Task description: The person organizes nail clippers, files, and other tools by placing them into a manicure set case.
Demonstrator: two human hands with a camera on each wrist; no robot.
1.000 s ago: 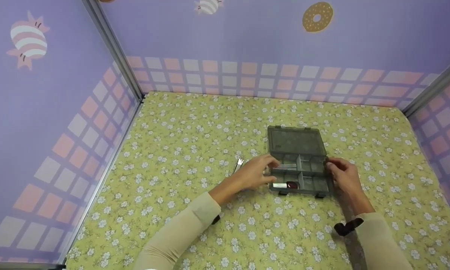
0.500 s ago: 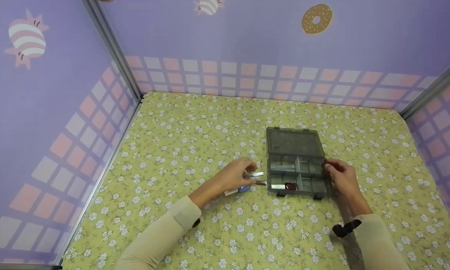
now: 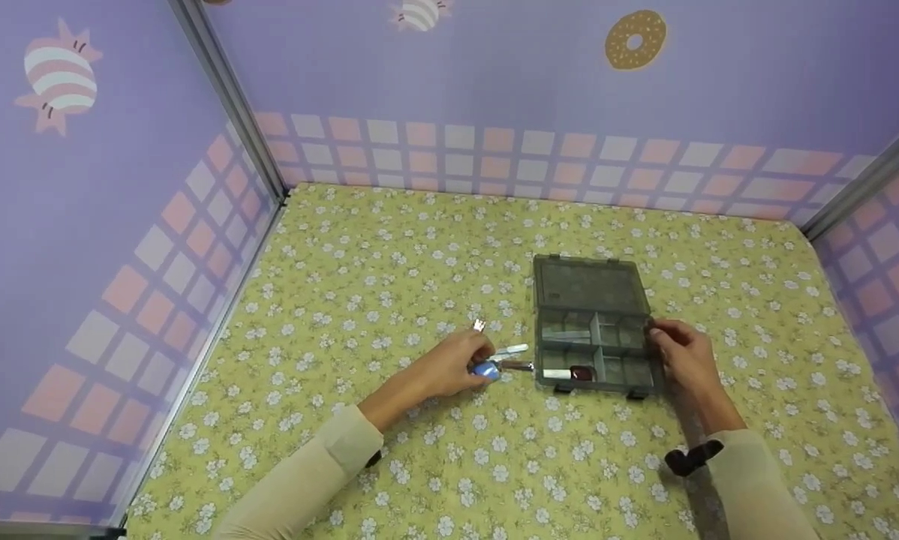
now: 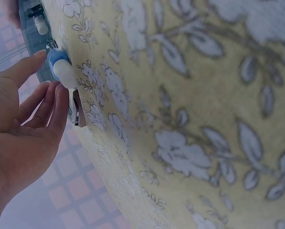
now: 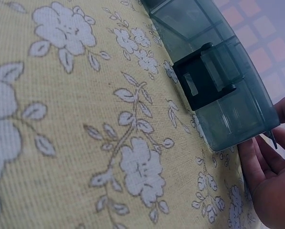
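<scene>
A smoky grey compartment box [image 3: 627, 370] lies with its lid folded back. My right hand [image 3: 686, 356] holds its right side, the thumb at the rim and fingers low against the wall in the right wrist view. Left of the box, my left hand [image 3: 446, 366] pinches a blue nail polish bottle [image 3: 485, 370] with a white cap [image 4: 65, 73], which lies close over the cloth. Beyond that hand is a nail clipper [image 3: 479, 325]. A pale slim stick [image 3: 513, 349] and a slim brown-and-silver item [image 3: 515, 366] lie between hand and box.
In the box's front left compartment sits a dark red nail polish bottle [image 3: 581, 373] with a white cap. A pale flat strip [image 3: 567, 337] lies in the back left one. Floral cloth [image 3: 374, 255] covers the table; patterned panels [image 3: 449, 82] stand around it.
My left hand has moved left from over the box, past the slim items, to the blue bottle. The right hand stays at the box's right side.
</scene>
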